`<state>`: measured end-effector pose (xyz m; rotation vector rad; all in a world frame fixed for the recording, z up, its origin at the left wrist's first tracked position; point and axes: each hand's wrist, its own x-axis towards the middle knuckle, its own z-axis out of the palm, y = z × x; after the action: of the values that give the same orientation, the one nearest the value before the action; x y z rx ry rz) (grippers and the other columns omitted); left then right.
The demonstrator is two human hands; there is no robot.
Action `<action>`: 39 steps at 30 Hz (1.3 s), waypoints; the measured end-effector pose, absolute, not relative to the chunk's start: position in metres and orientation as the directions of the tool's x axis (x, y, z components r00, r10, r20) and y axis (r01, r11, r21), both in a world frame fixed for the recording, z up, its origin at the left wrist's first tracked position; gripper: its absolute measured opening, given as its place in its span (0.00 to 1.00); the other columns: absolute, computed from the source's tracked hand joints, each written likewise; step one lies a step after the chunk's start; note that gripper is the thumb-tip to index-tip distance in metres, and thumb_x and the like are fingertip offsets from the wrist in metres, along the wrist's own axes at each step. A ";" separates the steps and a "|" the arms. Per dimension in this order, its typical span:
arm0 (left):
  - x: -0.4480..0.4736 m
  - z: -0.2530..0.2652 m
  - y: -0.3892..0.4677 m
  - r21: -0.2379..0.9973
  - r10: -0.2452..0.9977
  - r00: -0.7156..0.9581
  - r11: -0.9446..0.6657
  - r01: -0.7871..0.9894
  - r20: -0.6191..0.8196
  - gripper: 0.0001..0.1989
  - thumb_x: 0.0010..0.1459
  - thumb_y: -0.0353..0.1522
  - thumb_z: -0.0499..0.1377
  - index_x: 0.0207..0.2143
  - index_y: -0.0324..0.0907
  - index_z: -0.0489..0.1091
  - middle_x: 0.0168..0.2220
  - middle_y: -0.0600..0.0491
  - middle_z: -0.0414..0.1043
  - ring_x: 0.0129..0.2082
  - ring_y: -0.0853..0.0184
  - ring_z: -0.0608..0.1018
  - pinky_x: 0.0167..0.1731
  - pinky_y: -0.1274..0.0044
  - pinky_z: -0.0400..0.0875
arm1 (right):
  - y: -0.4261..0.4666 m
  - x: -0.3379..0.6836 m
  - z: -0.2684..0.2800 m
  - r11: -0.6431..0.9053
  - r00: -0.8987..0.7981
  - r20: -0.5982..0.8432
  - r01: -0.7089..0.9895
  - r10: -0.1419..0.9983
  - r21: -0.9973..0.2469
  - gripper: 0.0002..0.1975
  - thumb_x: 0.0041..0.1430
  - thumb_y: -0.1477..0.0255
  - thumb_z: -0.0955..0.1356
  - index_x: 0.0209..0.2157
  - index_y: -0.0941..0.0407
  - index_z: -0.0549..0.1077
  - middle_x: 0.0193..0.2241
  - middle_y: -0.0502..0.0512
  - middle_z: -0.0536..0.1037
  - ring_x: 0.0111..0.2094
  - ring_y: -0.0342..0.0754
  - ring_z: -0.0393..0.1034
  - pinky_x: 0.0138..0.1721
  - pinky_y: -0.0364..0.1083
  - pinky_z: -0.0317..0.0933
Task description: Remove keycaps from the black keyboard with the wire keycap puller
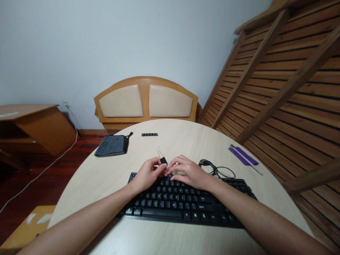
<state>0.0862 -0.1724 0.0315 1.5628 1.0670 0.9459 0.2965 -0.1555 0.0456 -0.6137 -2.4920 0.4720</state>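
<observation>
A black keyboard (175, 203) lies across the near part of the round table, its top row partly covered by my hands. My left hand (150, 173) is closed around a keycap puller (163, 160), whose black handle shows between the fingers and whose thin wire loops point away from me. Right beside it, my right hand (187, 171) has its thumb and fingers pinched together at the keyboard's upper edge. What those fingertips hold, if anything, is too small to make out. Farther back, several black keycaps (149, 134) stand in a short row on the table.
A dark cloth (111, 145) lies folded at the table's left. Behind the keyboard is a coiled black cable (216, 169). Toward the right edge sit a purple-handled brush (240, 156) and a second purple strip. Wooden slats (287, 92) lean close on the right.
</observation>
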 end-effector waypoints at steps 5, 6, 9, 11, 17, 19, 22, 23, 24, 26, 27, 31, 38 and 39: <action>0.086 0.032 -0.171 0.976 0.956 0.288 -0.116 0.184 0.059 0.13 0.58 0.41 0.57 0.28 0.40 0.64 0.24 0.55 0.73 0.25 0.68 0.75 0.28 0.77 0.68 | -0.156 0.296 0.047 0.858 -0.757 0.457 0.262 0.467 -0.443 0.08 0.61 0.69 0.68 0.42 0.54 0.75 0.40 0.55 0.76 0.44 0.49 0.67 0.47 0.49 0.61; 0.086 0.032 -0.171 0.974 0.958 0.279 -0.127 0.187 0.071 0.13 0.59 0.40 0.57 0.28 0.40 0.64 0.24 0.55 0.73 0.25 0.68 0.75 0.28 0.77 0.68 | -0.154 0.296 0.048 0.846 -0.735 0.473 0.260 0.486 -0.465 0.08 0.61 0.70 0.68 0.42 0.55 0.74 0.39 0.56 0.76 0.43 0.48 0.67 0.47 0.49 0.61; 0.086 0.030 -0.171 0.966 0.959 0.262 -0.168 0.198 0.113 0.12 0.60 0.39 0.56 0.29 0.40 0.64 0.25 0.54 0.73 0.26 0.68 0.74 0.29 0.77 0.66 | -0.142 0.297 0.052 0.783 -0.625 0.497 0.340 0.602 -0.521 0.07 0.61 0.71 0.68 0.41 0.56 0.74 0.38 0.55 0.77 0.41 0.47 0.69 0.45 0.48 0.62; 0.086 0.028 -0.172 0.958 0.956 0.263 -0.187 0.218 0.127 0.11 0.60 0.38 0.56 0.30 0.40 0.65 0.26 0.54 0.73 0.27 0.68 0.74 0.30 0.77 0.66 | -0.128 0.296 0.055 0.726 -0.544 0.488 0.431 0.683 -0.536 0.07 0.59 0.72 0.69 0.40 0.56 0.74 0.37 0.54 0.78 0.38 0.46 0.70 0.42 0.46 0.63; 0.085 0.028 -0.174 0.924 0.950 0.276 -0.229 0.307 0.144 0.10 0.61 0.37 0.55 0.30 0.40 0.66 0.27 0.53 0.72 0.28 0.67 0.73 0.30 0.76 0.65 | -0.072 0.278 0.056 0.608 -0.473 0.385 0.671 0.792 -0.424 0.08 0.56 0.73 0.68 0.40 0.56 0.75 0.37 0.52 0.79 0.38 0.45 0.71 0.42 0.43 0.62; 0.085 0.028 -0.175 0.915 0.949 0.279 -0.236 0.327 0.146 0.10 0.62 0.36 0.54 0.30 0.40 0.66 0.27 0.53 0.72 0.28 0.67 0.73 0.30 0.76 0.65 | -0.054 0.266 0.054 0.559 -0.452 0.340 0.745 0.825 -0.365 0.09 0.56 0.73 0.68 0.40 0.55 0.75 0.37 0.52 0.79 0.38 0.45 0.72 0.41 0.42 0.61; 0.084 0.028 -0.175 0.911 0.951 0.281 -0.227 0.345 0.131 0.10 0.62 0.37 0.54 0.31 0.40 0.66 0.28 0.53 0.72 0.28 0.66 0.73 0.30 0.76 0.65 | -0.029 0.249 0.048 0.506 -0.421 0.298 0.797 0.857 -0.330 0.10 0.55 0.74 0.68 0.40 0.54 0.76 0.36 0.52 0.80 0.38 0.48 0.72 0.40 0.43 0.61; 0.084 0.028 -0.175 0.911 0.952 0.279 -0.221 0.349 0.124 0.10 0.62 0.37 0.54 0.31 0.40 0.66 0.28 0.53 0.72 0.28 0.66 0.73 0.30 0.76 0.65 | -0.022 0.243 0.045 0.487 -0.408 0.285 0.813 0.867 -0.320 0.10 0.54 0.74 0.68 0.39 0.53 0.76 0.36 0.53 0.80 0.38 0.48 0.72 0.40 0.43 0.61; 0.084 0.028 -0.175 0.912 0.954 0.277 -0.216 0.350 0.120 0.10 0.62 0.37 0.54 0.31 0.40 0.66 0.27 0.53 0.72 0.28 0.66 0.73 0.30 0.76 0.65 | -0.014 0.238 0.043 0.467 -0.393 0.271 0.829 0.878 -0.310 0.10 0.54 0.74 0.68 0.39 0.53 0.76 0.37 0.53 0.80 0.39 0.49 0.72 0.40 0.43 0.61; 0.085 0.029 -0.176 0.914 0.954 0.278 -0.211 0.345 0.115 0.11 0.62 0.37 0.53 0.30 0.40 0.66 0.27 0.53 0.72 0.28 0.66 0.74 0.30 0.76 0.65 | -0.001 0.230 0.039 0.423 -0.358 0.250 0.858 0.900 -0.292 0.10 0.55 0.74 0.68 0.40 0.53 0.76 0.38 0.54 0.80 0.40 0.50 0.72 0.40 0.44 0.61; 0.085 0.029 -0.176 0.915 0.953 0.281 -0.211 0.343 0.115 0.11 0.62 0.37 0.53 0.30 0.40 0.65 0.27 0.54 0.72 0.28 0.66 0.74 0.31 0.76 0.65 | 0.005 0.226 0.038 0.401 -0.339 0.243 0.871 0.909 -0.285 0.10 0.55 0.74 0.67 0.40 0.52 0.76 0.38 0.54 0.80 0.40 0.50 0.72 0.40 0.44 0.61; 0.085 0.030 -0.176 0.915 0.955 0.279 -0.200 0.350 0.102 0.11 0.62 0.38 0.54 0.30 0.41 0.65 0.27 0.54 0.72 0.28 0.66 0.74 0.31 0.76 0.65 | 0.025 0.213 0.031 0.324 -0.268 0.222 0.905 0.938 -0.276 0.10 0.57 0.73 0.66 0.40 0.52 0.76 0.41 0.55 0.79 0.41 0.50 0.72 0.40 0.44 0.61; 0.085 0.032 -0.178 0.917 0.956 0.277 -0.190 0.350 0.092 0.11 0.62 0.38 0.54 0.30 0.41 0.65 0.27 0.54 0.73 0.28 0.66 0.75 0.32 0.76 0.66 | 0.044 0.202 0.022 0.250 -0.198 0.194 0.922 0.961 -0.296 0.10 0.59 0.71 0.66 0.42 0.50 0.75 0.42 0.54 0.79 0.42 0.49 0.71 0.41 0.44 0.61; 0.085 0.032 -0.178 0.918 0.956 0.279 -0.188 0.348 0.090 0.11 0.62 0.38 0.54 0.30 0.41 0.65 0.27 0.54 0.74 0.28 0.66 0.75 0.32 0.76 0.66 | 0.045 0.202 0.021 0.242 -0.190 0.192 0.923 0.963 -0.300 0.10 0.59 0.71 0.66 0.42 0.50 0.75 0.42 0.54 0.79 0.42 0.49 0.71 0.41 0.44 0.61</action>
<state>0.0854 -0.1782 0.0318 1.7056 1.2008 0.9077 0.2015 0.0455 0.0214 -1.7400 -2.1837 0.1657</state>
